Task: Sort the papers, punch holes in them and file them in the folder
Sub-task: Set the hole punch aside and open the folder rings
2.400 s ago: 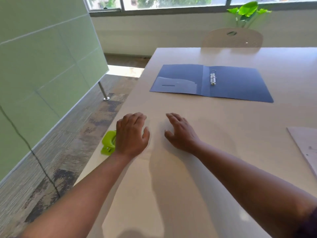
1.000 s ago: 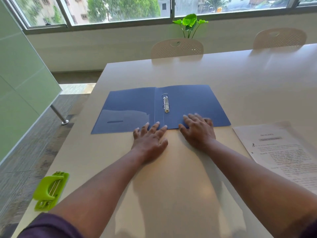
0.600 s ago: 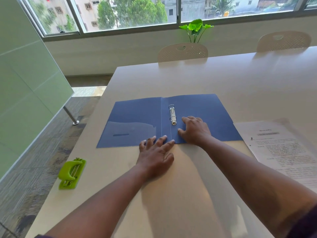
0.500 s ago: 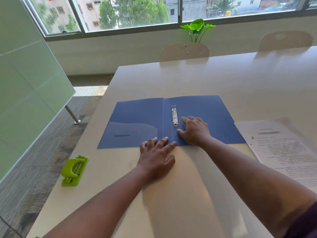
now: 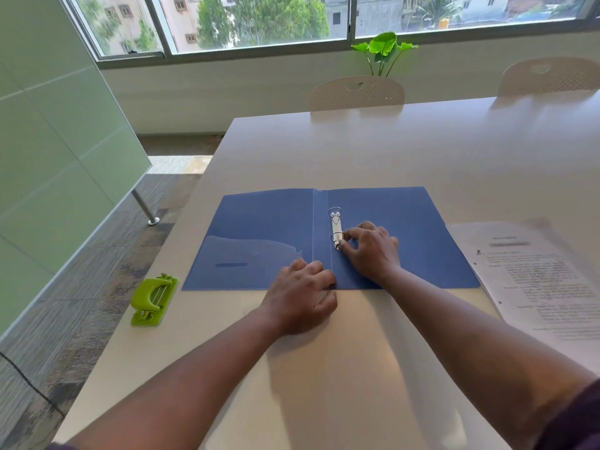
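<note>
A blue folder (image 5: 259, 228) lies open on the pale table (image 5: 357, 151), with a metal two-ring clip (image 5: 336, 222) on its right half near the spine. My right hand (image 5: 370, 250) pinches the near end of the ring clip between thumb and forefinger. My left hand (image 5: 302, 297) has its fingers curled and bears down on the folder's near edge at the spine. A stack of printed papers (image 5: 539, 277) lies right of the folder. A green hole punch (image 5: 152, 298) sits near the table's left edge.
Two pale chairs (image 5: 357, 92) stand at the table's far side, with a green plant (image 5: 383, 50) behind by the window. A green glass partition (image 5: 58, 151) runs along the left, past the table's edge.
My right hand slid up the folder to the ring clip and took hold of its near end. My left hand curled its fingers onto the folder's near edge. The view moved closer.
</note>
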Tool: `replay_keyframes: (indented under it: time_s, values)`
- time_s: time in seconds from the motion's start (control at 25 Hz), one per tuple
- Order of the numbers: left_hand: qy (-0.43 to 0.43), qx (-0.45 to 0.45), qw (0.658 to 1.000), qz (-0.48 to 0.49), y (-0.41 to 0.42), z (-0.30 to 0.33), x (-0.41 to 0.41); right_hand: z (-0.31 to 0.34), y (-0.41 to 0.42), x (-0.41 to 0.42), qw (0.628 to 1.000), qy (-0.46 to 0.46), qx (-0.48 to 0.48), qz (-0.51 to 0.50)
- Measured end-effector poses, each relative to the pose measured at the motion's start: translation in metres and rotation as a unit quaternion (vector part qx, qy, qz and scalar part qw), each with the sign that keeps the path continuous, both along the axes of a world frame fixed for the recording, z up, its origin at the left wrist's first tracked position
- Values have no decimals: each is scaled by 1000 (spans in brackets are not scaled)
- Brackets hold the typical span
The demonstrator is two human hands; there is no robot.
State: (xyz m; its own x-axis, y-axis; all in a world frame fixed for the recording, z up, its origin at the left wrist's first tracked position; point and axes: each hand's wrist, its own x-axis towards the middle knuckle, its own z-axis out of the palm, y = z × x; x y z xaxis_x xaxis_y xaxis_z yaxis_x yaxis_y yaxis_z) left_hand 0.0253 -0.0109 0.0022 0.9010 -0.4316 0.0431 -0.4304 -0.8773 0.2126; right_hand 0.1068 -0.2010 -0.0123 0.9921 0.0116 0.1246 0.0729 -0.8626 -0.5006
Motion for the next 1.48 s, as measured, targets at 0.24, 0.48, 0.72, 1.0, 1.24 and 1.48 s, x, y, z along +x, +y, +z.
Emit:
replay_keyframes:
  time_s: [0.24,0.48,0.72,1.0,1.24,1.48]
  values:
    - [1,-87,996,26,-7,4,27,-4,-1,-37,1000,-16,-15,13]
    - [-11,-77,994,76,-14,-8,33,-8,-4,-75,1000,-18,-16,11]
    - [19,-25,996,83,-15,-20,21,-11,-4,-100,1000,-27,-10,-4]
    - [11,-30,996,79,-10,-24,-4,-9,2,-128,999,-25,-28,-17]
    - [11,-40,995,89,-7,-27,-16,2,1,-118,999,-17,-30,1]
    - [5,-29,995,95,-10,-21,-16,-2,2,-112,999,-34,-18,18]
